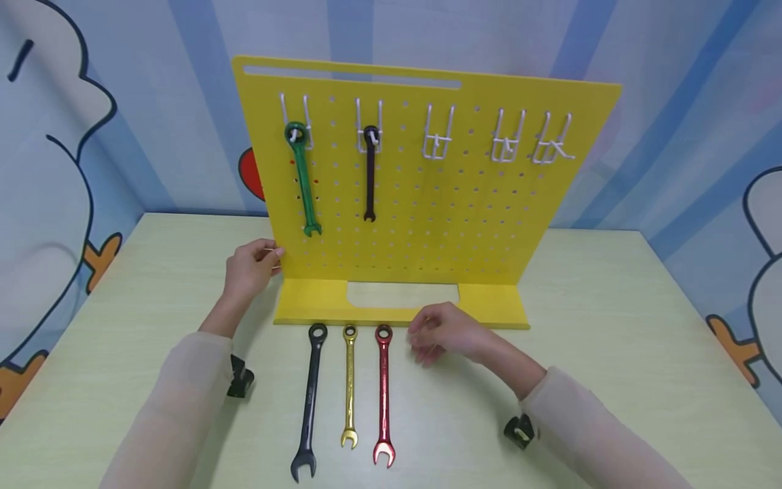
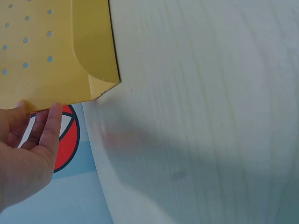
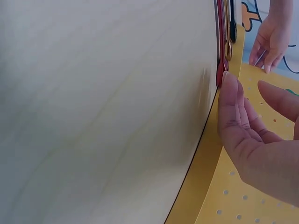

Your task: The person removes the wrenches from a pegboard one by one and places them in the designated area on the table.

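My left hand grips the left edge of a yellow pegboard low down, thumb and fingertips at the edge in the left wrist view. Just right of the ring end of a red combination wrench is my right hand, its fingers loosely bent, holding nothing. In the right wrist view the thumb stands apart from the fingers. Left of the red wrench lie a small gold wrench and a long black wrench, ring ends toward the board. A green wrench and a smaller black wrench hang on hooks.
Three white wire hooks, among them the middle hook, line the board's upper right with nothing hung on them. The board's base sits on a pale wood-grain table. A blue striped backdrop with cartoon figures stands behind and at both sides.
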